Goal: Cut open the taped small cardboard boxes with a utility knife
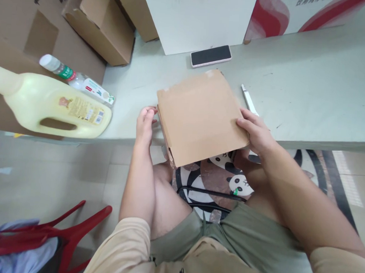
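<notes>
A flat brown cardboard box (202, 117) lies at a slant, its near corner jutting past the table's front edge. My right hand (257, 130) grips its right edge, with the thumb on top and the other fingers partly hidden below. At the left edge my left hand (145, 124) is closed, its bent fingertips against the side of the box. Just beyond my right hand lies a slim white utility knife (249, 100), partly covered by the fingers. A phone (211, 56) rests behind the box, dark screen up.
A large pale-yellow jug (57, 104) and a clear bottle (80, 83) stand on the left of the table (315, 91). Cardboard cartons (99, 24) stand behind them. A white box (196, 20) and a red-and-white carton (289, 15) line the back. A red chair (71, 232) is at lower left.
</notes>
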Demonstrator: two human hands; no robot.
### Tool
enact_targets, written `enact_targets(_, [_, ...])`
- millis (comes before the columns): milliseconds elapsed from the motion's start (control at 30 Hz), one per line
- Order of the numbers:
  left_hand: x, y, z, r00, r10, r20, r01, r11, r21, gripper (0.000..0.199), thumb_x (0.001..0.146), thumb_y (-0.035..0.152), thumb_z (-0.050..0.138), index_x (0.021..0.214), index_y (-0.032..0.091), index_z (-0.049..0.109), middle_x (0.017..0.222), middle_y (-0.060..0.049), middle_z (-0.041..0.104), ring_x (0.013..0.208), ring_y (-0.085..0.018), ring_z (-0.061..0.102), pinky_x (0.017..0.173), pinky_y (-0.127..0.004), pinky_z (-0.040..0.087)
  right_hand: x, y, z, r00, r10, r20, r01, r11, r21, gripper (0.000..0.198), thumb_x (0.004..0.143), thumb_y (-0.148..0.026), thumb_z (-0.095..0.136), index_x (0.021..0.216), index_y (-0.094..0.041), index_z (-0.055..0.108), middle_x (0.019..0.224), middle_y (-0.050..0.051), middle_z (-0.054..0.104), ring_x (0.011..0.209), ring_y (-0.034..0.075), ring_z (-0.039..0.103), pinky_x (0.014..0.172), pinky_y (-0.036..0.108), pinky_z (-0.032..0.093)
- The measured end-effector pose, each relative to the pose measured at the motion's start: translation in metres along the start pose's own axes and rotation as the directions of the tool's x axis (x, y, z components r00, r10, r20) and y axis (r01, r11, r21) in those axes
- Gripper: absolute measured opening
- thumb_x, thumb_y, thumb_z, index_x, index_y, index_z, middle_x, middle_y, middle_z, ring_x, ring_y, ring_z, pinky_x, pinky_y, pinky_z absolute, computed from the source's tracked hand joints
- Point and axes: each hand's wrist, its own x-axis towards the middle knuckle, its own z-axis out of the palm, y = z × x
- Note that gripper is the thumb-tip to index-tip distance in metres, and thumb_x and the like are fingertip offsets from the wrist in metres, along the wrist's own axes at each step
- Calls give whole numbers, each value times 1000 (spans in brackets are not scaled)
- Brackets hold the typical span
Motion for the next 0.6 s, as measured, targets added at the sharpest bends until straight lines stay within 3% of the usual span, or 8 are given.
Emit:
enact_targets(133, [-5,11,7,994,-37,98,46,995,-91,65,75,79,62,101,19,69,97,-7,72,97,-25,71,84,-34,56,-6,-11,4,993,95,67,-98,994,43,51,77,-46,70,126,-29,68,126,3,71,108,26,69,96,43,58])
enact_targets(267, [-11,15,9,971,-104,217,127,987,-95,66,71,78,64,93,16,69,91,-10,74,91,-28,72,80,-36,55,-7,-13,6,987,145,66,-149,987,57,45,76,-43,69,119,-29,72,123,2,73,99,24,70,93,41,58])
enact_targets(367, [-10,13,9,981,-55,184,64,997,-47,67,75,79,57,98,17,67,94,-10,73,94,-27,71,84,-36,54,-6,-12,6,985,163,52,-166,984,64,43,77,-44,68,117,-29,72,119,3,73,96,23,69,89,40,57])
enact_targets(467, [-6,12,9,1000,17,4,-18,975,223,57,83,71,52,100,18,64,93,-7,68,96,-23,66,89,-35,52,-5,-13,6,982,183,36,-185,982,45,44,77,-42,66,118,-28,71,115,4,73,92,23,69,84,39,58])
enact_targets(533, [-5,13,11,991,70,-113,-8,882,471,47,85,61,57,105,19,62,100,-8,65,98,-22,64,95,-37,50,-5,-14,6,978,207,24,-207,978,3,43,75,-37,65,116,-27,71,108,4,74,88,22,69,81,39,58])
enact_targets(600, [-7,16,16,987,98,-127,5,772,636,48,82,52,64,117,18,61,113,-11,63,106,-25,62,102,-42,46,-5,-14,7,971,240,13,-239,970,-46,38,75,-37,65,111,-25,72,99,5,74,85,22,69,77,37,58])
